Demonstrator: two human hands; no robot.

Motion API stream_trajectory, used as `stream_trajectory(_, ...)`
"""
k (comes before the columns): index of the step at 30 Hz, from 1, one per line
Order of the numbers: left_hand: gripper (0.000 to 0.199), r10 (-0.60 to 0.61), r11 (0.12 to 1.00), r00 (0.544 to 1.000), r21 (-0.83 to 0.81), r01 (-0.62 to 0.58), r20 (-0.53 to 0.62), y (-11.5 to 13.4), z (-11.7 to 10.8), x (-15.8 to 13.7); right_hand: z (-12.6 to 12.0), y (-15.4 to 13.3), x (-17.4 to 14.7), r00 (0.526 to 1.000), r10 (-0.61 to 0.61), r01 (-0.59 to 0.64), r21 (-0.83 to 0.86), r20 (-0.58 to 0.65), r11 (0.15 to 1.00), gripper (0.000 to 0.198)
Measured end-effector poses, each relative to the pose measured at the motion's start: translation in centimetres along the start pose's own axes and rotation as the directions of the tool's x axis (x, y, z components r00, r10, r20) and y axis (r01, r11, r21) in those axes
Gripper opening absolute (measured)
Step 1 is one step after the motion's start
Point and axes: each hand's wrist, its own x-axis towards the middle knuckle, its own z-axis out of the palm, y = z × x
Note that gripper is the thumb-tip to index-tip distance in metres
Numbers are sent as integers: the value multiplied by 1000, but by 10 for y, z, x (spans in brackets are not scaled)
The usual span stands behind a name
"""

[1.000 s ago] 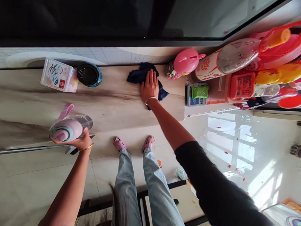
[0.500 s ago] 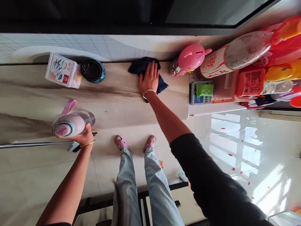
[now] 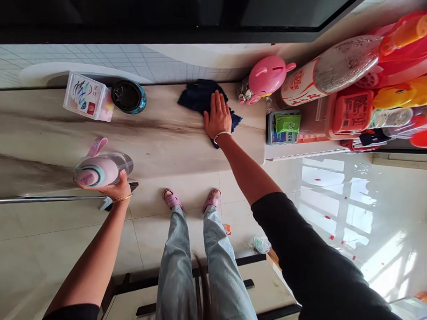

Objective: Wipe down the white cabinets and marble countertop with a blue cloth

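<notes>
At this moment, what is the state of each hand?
Left hand: closed around the pink bottle, holding it.
Right hand: open, palm down on the dark blue cloth.

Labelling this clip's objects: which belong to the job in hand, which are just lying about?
In use:
navy cloth, under the right hand
pink-topped bottle, in the left hand
countertop, beneath the cloth

Lying about:
clear box
dark pot
pink piggy bank
green packet
</notes>
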Motion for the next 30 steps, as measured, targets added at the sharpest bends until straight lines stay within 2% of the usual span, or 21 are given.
stream_trajectory(2,106,17,999,992,37,-12,-129,-2,2,0,9,-20,-2,994,106,-106,-6,-34,994,68)
stream_trajectory(3,109,30,998,986,51,-22,-165,-3,2,-1,15,-36,-7,994,104,-104,-1,-36,995,67)
stream_trajectory(4,110,46,998,981,57,-36,-186,-3,2,-2,21,-52,-14,998,53,-53,9,-26,999,66)
stream_trajectory(6,113,80,996,971,56,-69,-224,-2,1,-2,27,-72,-29,987,-162,161,38,23,986,64)
stream_trajectory(8,118,113,993,962,52,-103,-250,-1,0,-2,22,-67,-34,938,-338,334,61,76,941,60)
stream_trajectory(9,120,127,992,959,49,-118,-252,-1,0,-1,17,-55,-31,931,-354,350,58,93,935,60)
stream_trajectory(11,123,137,991,958,35,-132,-251,-2,1,0,3,-22,-14,958,-264,262,28,109,965,62)
stream_trajectory(13,125,111,994,962,19,-110,-249,-4,3,2,-6,2,8,991,-102,103,-2,85,995,62)
stream_trajectory(15,128,80,997,969,4,-82,-232,-6,4,3,-6,0,18,998,18,-17,-13,54,1000,60)
stream_trajectory(17,127,80,995,981,-40,-89,-175,-7,4,2,3,-28,5,998,35,-34,-8,54,999,58)
stream_trajectory(19,121,86,990,991,-103,-96,-99,-6,2,0,14,-62,-27,985,-120,118,19,125,993,59)
stream_trajectory(21,112,64,988,997,-135,-69,-47,-2,-1,-2,20,-79,-62,929,-327,316,88,176,945,59)
stream_trajectory(23,110,51,990,997,-129,-57,-52,1,-4,-4,17,-67,-83,878,-436,417,129,198,900,58)
stream_trajectory(24,111,60,990,995,-120,-69,-76,3,-4,-5,14,-52,-85,876,-439,421,127,198,898,58)
stream_trajectory(26,115,85,990,983,-94,-101,-164,5,-4,-6,4,-15,-72,925,-346,336,83,159,938,60)
stream_trajectory(28,120,88,992,962,-64,-108,-260,6,-3,-6,-1,14,-44,964,-243,238,57,108,970,63)
stream_trajectory(29,122,83,993,957,-59,-103,-277,6,-1,-5,-2,20,-28,981,-181,179,40,70,983,65)
stream_trajectory(30,123,75,994,967,-64,-93,-242,5,0,-4,0,19,-11,992,-124,123,29,32,992,66)
